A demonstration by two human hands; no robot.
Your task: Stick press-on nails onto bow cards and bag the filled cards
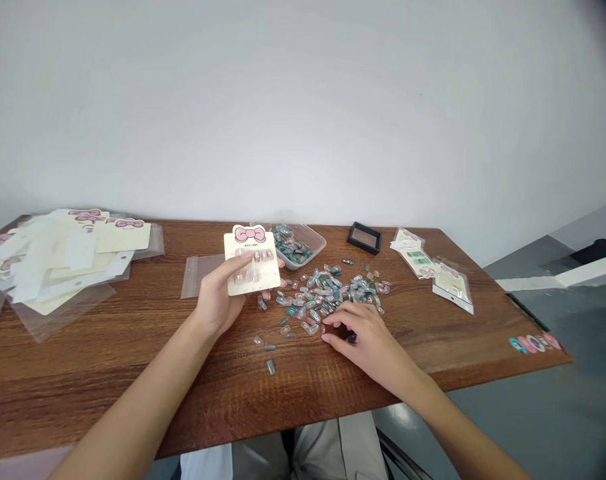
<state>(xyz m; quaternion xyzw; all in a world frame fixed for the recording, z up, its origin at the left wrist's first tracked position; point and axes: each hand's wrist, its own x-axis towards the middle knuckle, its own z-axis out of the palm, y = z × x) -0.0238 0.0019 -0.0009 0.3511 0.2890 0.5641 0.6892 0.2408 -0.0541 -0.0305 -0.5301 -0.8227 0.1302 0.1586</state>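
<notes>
My left hand [223, 289] holds up a cream card [253, 283] with a pink bow at its top, the thumb across its front. Several pinkish press-on nails [257, 256] sit on the card in two rows. At the near edge of a loose pile of green, clear and pink nails [327, 290], my right hand [360, 333] is bent over the wood, thumb and fingertips close together around a small nail. Behind the pile stands a clear plastic tub [315, 241] with more green nails in it.
Cream cards and clear sleeves [77, 257] lie heaped at the left. A clear bag [195, 275] lies behind my left hand. A black-framed box [364, 238] and packaged cards [453, 285] are at the right, with round stickers [535, 343] near the corner.
</notes>
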